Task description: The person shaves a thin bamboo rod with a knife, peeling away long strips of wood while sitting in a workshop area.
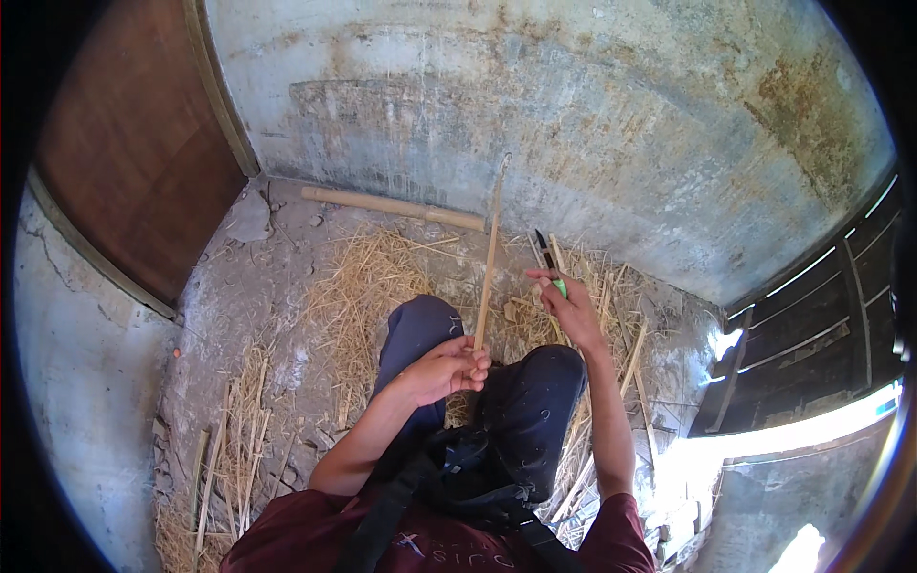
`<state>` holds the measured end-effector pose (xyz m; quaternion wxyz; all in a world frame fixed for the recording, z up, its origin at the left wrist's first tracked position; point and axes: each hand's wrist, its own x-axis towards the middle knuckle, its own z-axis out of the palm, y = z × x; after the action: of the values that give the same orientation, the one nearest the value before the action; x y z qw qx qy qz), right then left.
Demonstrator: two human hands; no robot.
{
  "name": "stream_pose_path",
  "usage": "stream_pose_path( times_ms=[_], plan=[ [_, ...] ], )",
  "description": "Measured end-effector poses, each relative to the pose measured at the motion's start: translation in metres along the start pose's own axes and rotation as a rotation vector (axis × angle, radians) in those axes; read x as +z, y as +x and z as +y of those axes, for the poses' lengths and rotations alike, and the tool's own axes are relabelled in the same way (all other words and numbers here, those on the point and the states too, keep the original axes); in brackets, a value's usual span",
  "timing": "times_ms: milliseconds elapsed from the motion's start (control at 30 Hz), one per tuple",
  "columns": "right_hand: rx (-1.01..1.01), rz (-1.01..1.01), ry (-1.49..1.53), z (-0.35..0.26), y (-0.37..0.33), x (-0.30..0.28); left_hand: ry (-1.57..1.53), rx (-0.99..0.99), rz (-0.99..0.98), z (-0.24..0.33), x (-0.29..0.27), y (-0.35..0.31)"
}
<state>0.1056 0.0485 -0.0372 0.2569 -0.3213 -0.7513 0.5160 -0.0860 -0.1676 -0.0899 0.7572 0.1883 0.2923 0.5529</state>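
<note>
Holding a slender, pale bamboo strip [489, 267] by its near end in the left hand [444, 371], with thumb and fingers closed around it, above the lap and close to the knees [537, 377]. Running lengthwise away from the body, from the left hand up toward the stained wall [669, 143], with a slight lean to the right at the far end. Unable to confirm contact between far tip and wall. Gripping a green-handled knife [547, 256] in the right hand [573, 310], with fingers curled about the handle and one finger stretched leftward in the direction of the strip. Found to the left of the right hand: the middle length of the strip, separated in view from blade and fingertips alike. Directed away from the body at the blade, with point leaning left toward the strip, nearer to lengthwise than to crosswise. Nearest to the strip: the left hand, in contact; the right hand, farther forward and off to the right, apart. Recorded nearby: straw-like shavings [373, 277] on the floor and a thicker bamboo pole [392, 206] along the foot of the wall, roughly crosswise to the strip.
</note>
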Motion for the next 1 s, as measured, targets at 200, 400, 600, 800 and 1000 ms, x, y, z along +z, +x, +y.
stream_pose_path(
  times_ms=[200,400,600,800,1000],
  plan=[
    [-0.038,-0.025,-0.089,-0.024,0.010,0.018,0.073,0.016,-0.092,-0.007,0.013,-0.060],
    [0.101,-0.074,0.072,-0.034,0.026,0.039,0.187,0.061,-0.093,0.005,0.011,-0.053],
    [0.132,-0.046,0.157,-0.034,0.056,0.049,0.208,0.086,0.075,0.022,0.010,-0.019],
    [-0.112,0.073,-0.174,-0.012,0.056,0.046,0.476,0.214,0.393,0.017,0.029,-0.003],
    [-0.399,0.087,-0.404,-0.014,0.044,0.042,1.026,0.510,0.631,0.012,0.036,0.000]
  ],
)
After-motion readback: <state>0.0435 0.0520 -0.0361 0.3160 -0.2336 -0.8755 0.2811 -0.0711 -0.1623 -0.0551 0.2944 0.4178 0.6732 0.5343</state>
